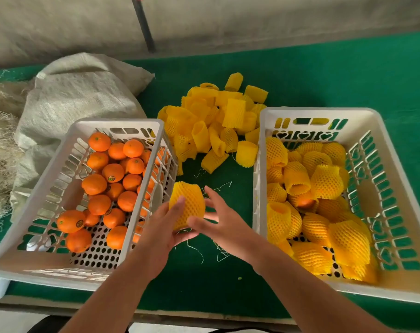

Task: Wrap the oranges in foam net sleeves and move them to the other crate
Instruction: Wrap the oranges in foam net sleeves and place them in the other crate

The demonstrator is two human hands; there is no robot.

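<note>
Left hand [164, 222] grips a sleeved orange [188, 203] from below, fingers curled round it, above the desk [324, 75] middle near the front edge. Right hand [222, 221] is spread, fingers straight, fingertips touching the sleeve's side. Left crate [48, 188] holds bare oranges [103, 179]; right crate [396, 188] holds wrapped ones [324, 181]. Loose sleeves [216, 121] are piled between the crates toward the back. A sack [79, 92] lies at the back left corner.
</note>
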